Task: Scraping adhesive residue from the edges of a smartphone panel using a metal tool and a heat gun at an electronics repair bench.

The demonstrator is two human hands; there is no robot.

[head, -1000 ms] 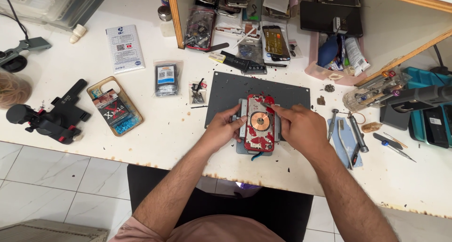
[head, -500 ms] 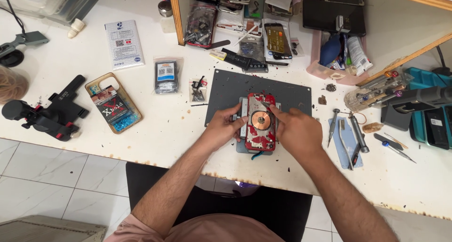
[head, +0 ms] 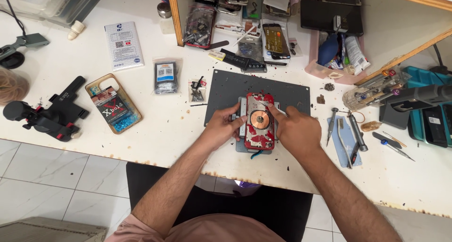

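Near the tabletop's front edge, the left hand [head: 221,127] grips the left side of an opened red phone [head: 258,122] with a copper coil, fingers curled on its edge. The right hand [head: 297,131] pinches thin tweezers [head: 273,108], tip over the phone's upper part. The phone lies on a grey mat [head: 226,93]. Farther back, a wooden tray [head: 175,16] holds phone parts.

The scene is bright and evenly lit from above; the white surface [head: 155,133] looks almost washed out but has no hard glare. Shadows under the tools are short and soft. The picture is sharp in the middle, and straight lines bend slightly at the edges
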